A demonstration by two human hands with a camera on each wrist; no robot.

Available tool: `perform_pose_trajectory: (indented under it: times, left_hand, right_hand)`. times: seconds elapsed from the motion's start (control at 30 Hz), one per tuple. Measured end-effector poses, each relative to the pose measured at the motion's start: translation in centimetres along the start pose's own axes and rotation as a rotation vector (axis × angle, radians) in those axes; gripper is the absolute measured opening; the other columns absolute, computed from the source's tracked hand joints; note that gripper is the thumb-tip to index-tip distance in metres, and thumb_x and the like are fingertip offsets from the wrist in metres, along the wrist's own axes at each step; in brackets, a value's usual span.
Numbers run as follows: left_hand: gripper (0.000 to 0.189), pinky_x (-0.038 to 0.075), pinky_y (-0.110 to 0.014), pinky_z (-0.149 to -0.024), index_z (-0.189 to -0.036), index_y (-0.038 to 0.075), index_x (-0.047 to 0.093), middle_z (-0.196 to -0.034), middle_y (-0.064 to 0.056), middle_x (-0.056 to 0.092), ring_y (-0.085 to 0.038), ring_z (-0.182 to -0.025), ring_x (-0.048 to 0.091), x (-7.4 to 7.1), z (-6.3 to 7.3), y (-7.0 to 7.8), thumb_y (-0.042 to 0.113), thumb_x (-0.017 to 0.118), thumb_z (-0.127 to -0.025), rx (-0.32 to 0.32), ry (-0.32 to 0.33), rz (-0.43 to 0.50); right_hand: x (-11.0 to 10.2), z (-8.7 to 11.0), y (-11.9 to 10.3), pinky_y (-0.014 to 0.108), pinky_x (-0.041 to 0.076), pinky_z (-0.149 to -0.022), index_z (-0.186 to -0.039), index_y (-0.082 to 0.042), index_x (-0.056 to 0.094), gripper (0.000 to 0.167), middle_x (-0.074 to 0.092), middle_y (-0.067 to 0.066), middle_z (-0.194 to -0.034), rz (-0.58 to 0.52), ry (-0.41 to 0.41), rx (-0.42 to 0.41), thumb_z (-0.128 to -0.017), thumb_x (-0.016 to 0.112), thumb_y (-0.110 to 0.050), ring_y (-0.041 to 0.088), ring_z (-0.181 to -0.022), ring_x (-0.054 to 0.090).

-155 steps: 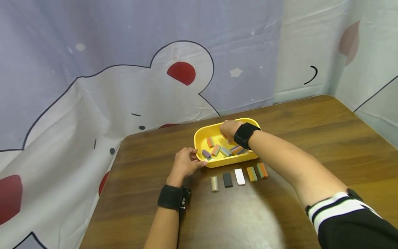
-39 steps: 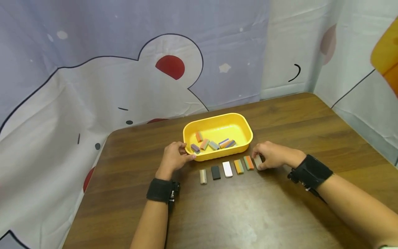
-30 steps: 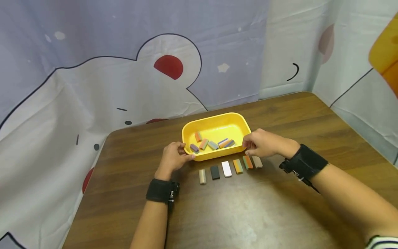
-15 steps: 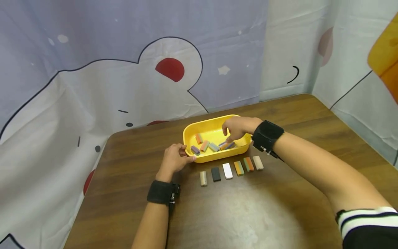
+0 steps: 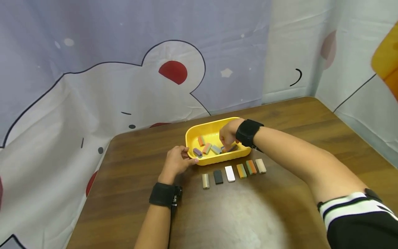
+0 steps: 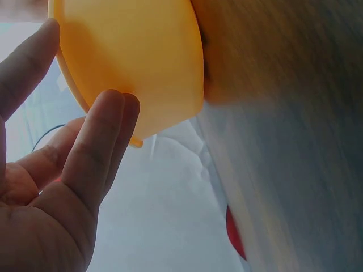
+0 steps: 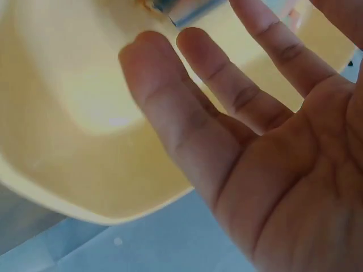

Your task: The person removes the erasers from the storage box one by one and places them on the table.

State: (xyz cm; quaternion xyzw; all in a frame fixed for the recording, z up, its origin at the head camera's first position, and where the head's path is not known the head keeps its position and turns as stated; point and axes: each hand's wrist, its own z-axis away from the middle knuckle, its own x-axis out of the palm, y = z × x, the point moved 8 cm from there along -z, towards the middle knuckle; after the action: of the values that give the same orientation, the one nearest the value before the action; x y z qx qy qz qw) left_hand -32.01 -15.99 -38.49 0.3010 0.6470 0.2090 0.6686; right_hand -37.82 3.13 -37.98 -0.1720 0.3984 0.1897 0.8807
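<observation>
A yellow plastic tray (image 5: 214, 159) holds several small striped eraser-like blocks, among them a purple one (image 5: 197, 152), an orange one (image 5: 201, 140) and a grey-blue one (image 5: 216, 149). At its left front corner my left hand (image 5: 176, 160) grips the rim between thumb and fingers; the left wrist view shows fingertips against the tray's outer wall (image 6: 147, 68). My right hand (image 5: 228, 134) reaches down inside the tray over the blocks at the right. In the right wrist view its fingers are spread, fingertips near a bluish block (image 7: 193, 11); contact is unclear.
In front of the tray several blocks lie in a row on the wooden table (image 5: 217, 221): a beige one (image 5: 205, 181), black (image 5: 218, 176), white (image 5: 230, 174), yellow-green (image 5: 241, 171), orange-green (image 5: 251, 167) and pale beige (image 5: 261, 166). A patterned curtain (image 5: 124, 90) hangs behind.
A pale beige block has been set down at the row's right end. My right hand has let go of it and moved back left into the tray. My left hand stays at the corner.
</observation>
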Motion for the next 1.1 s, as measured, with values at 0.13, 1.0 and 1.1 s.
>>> perform_pose_trajectory:
  times: [0.13, 1.0, 1.1]
  left_hand:
    - [0.059, 0.055, -0.032, -0.081, -0.122, -0.008, 0.060, -0.110, -0.016, 0.059, -0.024, -0.098, 0.064, 0.0, 0.0, 0.2, 0.021, 0.085, -0.076, 0.008, -0.002, -0.003]
    - [0.059, 0.055, -0.033, -0.080, -0.121, -0.008, 0.061, -0.109, -0.016, 0.059, -0.024, -0.097, 0.064, 0.2, -0.2, 0.3, 0.022, 0.085, -0.077, 0.016, -0.005, -0.026]
    - [0.059, 0.055, -0.033, -0.080, -0.121, -0.007, 0.061, -0.109, -0.016, 0.060, -0.024, -0.097, 0.064, 0.3, -0.4, 0.4, 0.022, 0.085, -0.076, 0.016, -0.007, -0.028]
  right_hand:
    - [0.5, -0.5, -0.2, 0.024, 0.023, -0.044, -0.050, -0.019, 0.040, 0.049, 0.030, -0.005, -0.049, 0.080, 0.017, -0.012, -0.091, 0.063, -0.031, 0.009, -0.042, 0.025]
    - [0.7, -1.5, -0.8, 0.024, 0.022, -0.045, -0.053, -0.018, 0.036, 0.047, 0.027, -0.005, -0.050, 0.229, 0.101, 0.024, -0.091, 0.062, -0.024, 0.009, -0.046, 0.025]
    - [0.4, -1.2, -0.5, 0.024, 0.021, -0.044, -0.052, -0.018, 0.038, 0.045, 0.028, -0.006, -0.049, 0.195, 0.120, 0.008, -0.088, 0.064, -0.023, 0.009, -0.044, 0.023]
